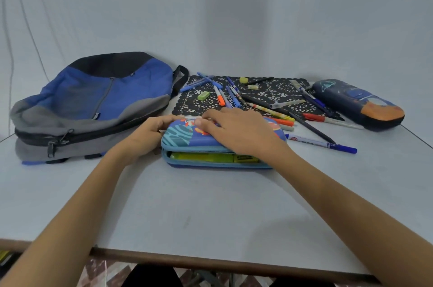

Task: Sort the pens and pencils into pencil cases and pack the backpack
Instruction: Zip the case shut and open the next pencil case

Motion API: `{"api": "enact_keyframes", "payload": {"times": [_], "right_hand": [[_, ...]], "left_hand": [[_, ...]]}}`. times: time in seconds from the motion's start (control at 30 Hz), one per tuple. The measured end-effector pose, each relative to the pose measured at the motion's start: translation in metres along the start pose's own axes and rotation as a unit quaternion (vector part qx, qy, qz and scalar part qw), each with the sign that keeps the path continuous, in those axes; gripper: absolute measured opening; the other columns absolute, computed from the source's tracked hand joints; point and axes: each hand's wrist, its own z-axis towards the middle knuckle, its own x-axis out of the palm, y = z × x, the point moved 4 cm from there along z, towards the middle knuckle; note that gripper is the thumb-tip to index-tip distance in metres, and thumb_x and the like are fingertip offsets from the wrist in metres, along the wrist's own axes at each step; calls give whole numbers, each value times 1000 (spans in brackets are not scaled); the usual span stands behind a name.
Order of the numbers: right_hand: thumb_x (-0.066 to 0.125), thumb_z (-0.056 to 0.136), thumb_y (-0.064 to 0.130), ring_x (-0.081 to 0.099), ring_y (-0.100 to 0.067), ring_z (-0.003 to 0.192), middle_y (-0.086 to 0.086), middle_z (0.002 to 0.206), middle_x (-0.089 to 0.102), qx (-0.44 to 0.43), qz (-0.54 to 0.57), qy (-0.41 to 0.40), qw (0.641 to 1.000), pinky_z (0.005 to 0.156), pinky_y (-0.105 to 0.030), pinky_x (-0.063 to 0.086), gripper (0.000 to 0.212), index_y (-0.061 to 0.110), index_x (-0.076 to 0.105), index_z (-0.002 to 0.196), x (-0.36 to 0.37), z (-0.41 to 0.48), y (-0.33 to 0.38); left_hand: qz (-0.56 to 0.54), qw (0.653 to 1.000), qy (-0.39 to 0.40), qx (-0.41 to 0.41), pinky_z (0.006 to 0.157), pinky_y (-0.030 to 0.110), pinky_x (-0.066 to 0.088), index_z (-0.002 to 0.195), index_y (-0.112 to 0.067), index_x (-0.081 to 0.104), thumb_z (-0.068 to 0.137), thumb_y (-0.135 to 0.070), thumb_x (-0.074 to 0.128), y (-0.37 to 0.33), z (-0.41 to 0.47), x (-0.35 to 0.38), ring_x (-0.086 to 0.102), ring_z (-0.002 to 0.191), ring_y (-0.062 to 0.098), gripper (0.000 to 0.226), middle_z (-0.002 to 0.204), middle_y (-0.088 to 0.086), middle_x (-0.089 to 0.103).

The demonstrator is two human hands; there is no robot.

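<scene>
A blue patterned pencil case lies in the middle of the table, its lid slightly ajar with yellow-green items showing in the gap. My right hand rests flat on the lid. My left hand grips the case's left end, fingers curled over the top edge. A blue and grey backpack lies on its side at the left. A dark pencil case with an orange end lies at the right. Several pens, pencils and markers lie scattered on a black lace mat behind the blue case.
Small green and yellow erasers sit on the mat. A blue-capped marker and a red-capped marker lie on the bare table right of the case. The table's brown front edge runs below my arms. A white cloth backs the table.
</scene>
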Motion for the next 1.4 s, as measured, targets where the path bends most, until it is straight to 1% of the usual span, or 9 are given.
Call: {"api": "enact_keyframes", "payload": {"times": [0.1,0.23,0.37,0.5,0.67,0.8,1.03,1.23,1.4], "right_hand": [[14,86,77,48,-24,120,1,132,52,10,28,46,999,94,-46,41,69,40,38,139,-2,-2,-1],[17,79,84,41,-23,130,4,143,43,3,46,81,996,102,-51,36,76,46,31,143,-5,-4,1],[22,77,86,43,-22,126,5,137,47,5,53,95,994,100,-49,37,75,48,34,139,-7,-4,0],[29,72,89,41,-21,128,7,141,43,-1,45,112,993,100,-48,36,80,49,29,142,-7,-5,-1],[29,71,90,38,-21,131,9,145,39,-5,45,129,991,103,-51,33,83,50,24,144,-7,-5,-1],[29,71,90,38,-22,131,8,146,38,-3,43,129,991,103,-51,33,84,50,24,144,-7,-5,-1],[29,69,91,36,-21,134,9,148,37,1,46,128,991,105,-53,32,84,51,24,143,-7,-6,-2],[29,69,92,35,-21,134,10,146,38,4,48,119,992,103,-51,34,85,51,23,144,-5,-7,-1],[30,71,90,38,-20,131,9,143,42,10,51,105,993,101,-48,36,83,49,28,143,-6,-8,0]], "left_hand": [[0,1000,9,-1,95,53,49,119,-21,61,91,14,47,-5,1,4,63,110,35,46,112,10,70],[9,1000,10,-8,92,66,41,123,-15,58,91,5,55,-3,5,2,61,107,43,37,113,15,68],[-4,1000,0,-4,91,61,45,120,-14,60,89,0,60,-2,6,5,65,99,33,34,109,12,71],[21,999,-22,20,82,35,58,108,-19,64,89,3,61,-2,6,4,67,98,27,29,96,-2,75],[90,993,-68,37,76,64,52,95,-34,71,89,0,63,-1,6,-3,67,91,42,36,97,6,74],[91,991,-91,41,75,67,51,87,-40,72,85,2,65,-3,5,-5,64,91,48,43,95,6,73],[193,960,-184,81,61,23,56,86,-26,71,82,0,70,-10,-2,-7,68,73,11,27,82,-4,72],[249,932,-258,46,60,2,43,85,-13,76,82,-2,70,-17,-12,-17,62,62,0,13,70,-4,69],[261,922,-286,-5,59,13,45,74,-31,70,79,-9,75,-21,-44,-19,60,61,-8,23,63,-21,62]]}}
